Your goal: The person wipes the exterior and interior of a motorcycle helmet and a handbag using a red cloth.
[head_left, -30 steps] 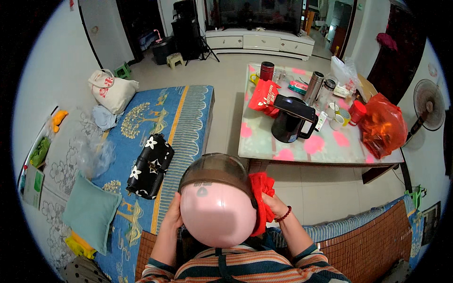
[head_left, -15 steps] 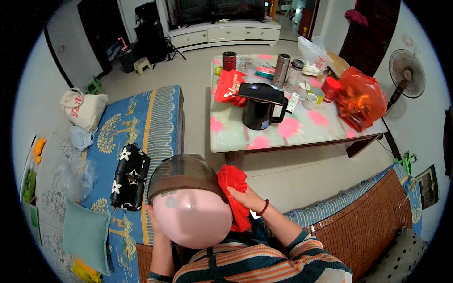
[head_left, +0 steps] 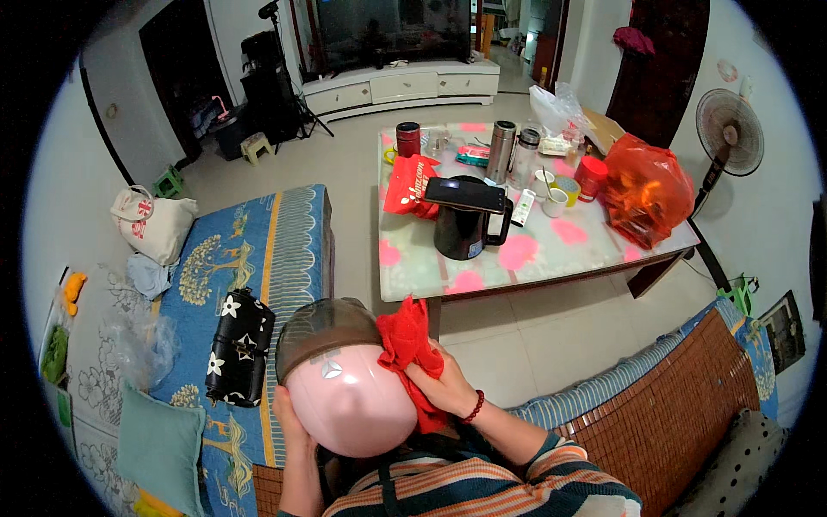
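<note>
A pink helmet [head_left: 353, 405] with a smoky visor [head_left: 326, 332] is held up in front of my body. On its left side my left hand [head_left: 293, 420] grips the shell, with most of the fingers hidden beneath it. My right hand [head_left: 439, 379] is closed on a red cloth [head_left: 410, 349], which lies against the right edge of the helmet and visor. The cloth hangs in folds down beside the shell.
Ahead stands a table [head_left: 413, 267] with a black kettle [head_left: 461, 226], flasks, cups and a red plastic bag [head_left: 648, 191]. A black floral handbag [head_left: 241, 349] lies on the blue sofa cover [head_left: 215, 258] to the left. A fan [head_left: 728, 133] stands at right.
The helmet has turned a little, showing its emblem. My right hand and the red cloth have shifted slightly left along the visor's edge. The view has tilted up a bit.
</note>
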### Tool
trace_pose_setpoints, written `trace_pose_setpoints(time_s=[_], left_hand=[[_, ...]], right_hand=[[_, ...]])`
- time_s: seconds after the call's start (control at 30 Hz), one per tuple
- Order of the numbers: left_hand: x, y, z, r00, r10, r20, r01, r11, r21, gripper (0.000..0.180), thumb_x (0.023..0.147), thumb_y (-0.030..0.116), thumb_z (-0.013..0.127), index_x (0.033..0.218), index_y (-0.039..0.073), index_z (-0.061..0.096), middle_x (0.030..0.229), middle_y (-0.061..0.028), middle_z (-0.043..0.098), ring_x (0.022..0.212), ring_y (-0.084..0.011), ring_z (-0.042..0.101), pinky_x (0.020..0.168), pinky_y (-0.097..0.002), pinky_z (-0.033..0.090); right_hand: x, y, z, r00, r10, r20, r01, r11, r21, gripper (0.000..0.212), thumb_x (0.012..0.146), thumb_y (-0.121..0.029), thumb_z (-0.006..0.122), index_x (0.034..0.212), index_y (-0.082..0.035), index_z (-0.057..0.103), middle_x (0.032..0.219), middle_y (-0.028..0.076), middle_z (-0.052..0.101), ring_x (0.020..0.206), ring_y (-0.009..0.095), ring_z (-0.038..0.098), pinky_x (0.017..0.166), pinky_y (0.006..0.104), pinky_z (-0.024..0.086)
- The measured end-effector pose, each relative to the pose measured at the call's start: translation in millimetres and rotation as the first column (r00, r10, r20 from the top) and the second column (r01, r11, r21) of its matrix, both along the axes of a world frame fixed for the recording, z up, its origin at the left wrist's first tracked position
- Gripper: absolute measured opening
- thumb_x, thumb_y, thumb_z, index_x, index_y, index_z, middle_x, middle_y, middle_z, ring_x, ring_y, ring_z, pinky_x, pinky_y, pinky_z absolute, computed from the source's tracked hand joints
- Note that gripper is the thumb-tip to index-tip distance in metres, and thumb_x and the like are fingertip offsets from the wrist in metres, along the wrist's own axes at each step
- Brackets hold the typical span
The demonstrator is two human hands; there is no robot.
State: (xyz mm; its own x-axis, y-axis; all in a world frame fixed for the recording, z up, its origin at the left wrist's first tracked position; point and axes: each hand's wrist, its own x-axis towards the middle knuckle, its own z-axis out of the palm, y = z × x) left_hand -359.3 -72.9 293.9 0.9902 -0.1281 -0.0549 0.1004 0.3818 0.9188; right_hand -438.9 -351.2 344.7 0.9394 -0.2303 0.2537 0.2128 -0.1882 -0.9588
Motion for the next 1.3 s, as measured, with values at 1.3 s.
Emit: trace_pose_setpoints(time_s=[1.3], left_hand=[[17.4,-4.5,-28.7,0.993,0.099,0.065,-0.086,0.98,-0.18,0.046,0.083,0.003,0.07,0.121,0.008,0.044,0.111,-0.0075,0.06,0.096,-0.0151,0.06,0.08,-0.0278,0.05]], right_hand=[[0.1,60.5,61.9,0.883,0.421,0.208,-0.083,0.576,-0.813,0.041,0.07,-0.024,0.072,0.109,-0.018,0.062,0.139,0.002,0.05,0.126,0.027,0.046,0.099,0.0515,0.035]])
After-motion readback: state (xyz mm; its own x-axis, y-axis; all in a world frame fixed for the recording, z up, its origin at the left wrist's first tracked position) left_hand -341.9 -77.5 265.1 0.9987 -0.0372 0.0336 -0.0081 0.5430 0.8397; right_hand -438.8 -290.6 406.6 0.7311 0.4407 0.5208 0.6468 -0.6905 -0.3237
